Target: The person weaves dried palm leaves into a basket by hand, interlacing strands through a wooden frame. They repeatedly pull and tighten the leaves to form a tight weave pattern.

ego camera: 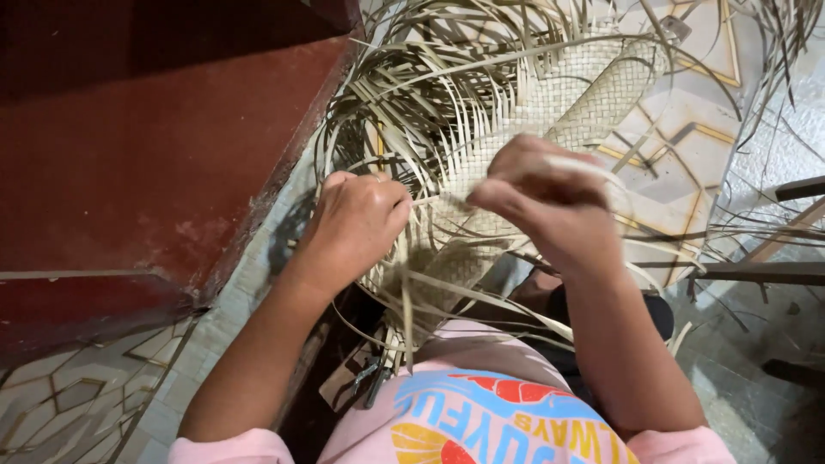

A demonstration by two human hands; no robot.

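Woven palm mat (550, 103) partly hidden by hands; left hand (357, 219), blurred right hand (541, 193) grip closed on strips (430, 296).

Single head-worn view, looking steeply down from above the person's chest, past the pink shirt (481, 412) at the bottom edge, onto both forearms. Very near: left hand (357, 219) and right hand (541, 202) at frame centre against the woven palm-leaf mat (559, 103). Facing forward-down over tiled floor (679, 137), with a dark red step (146, 163) on the left.
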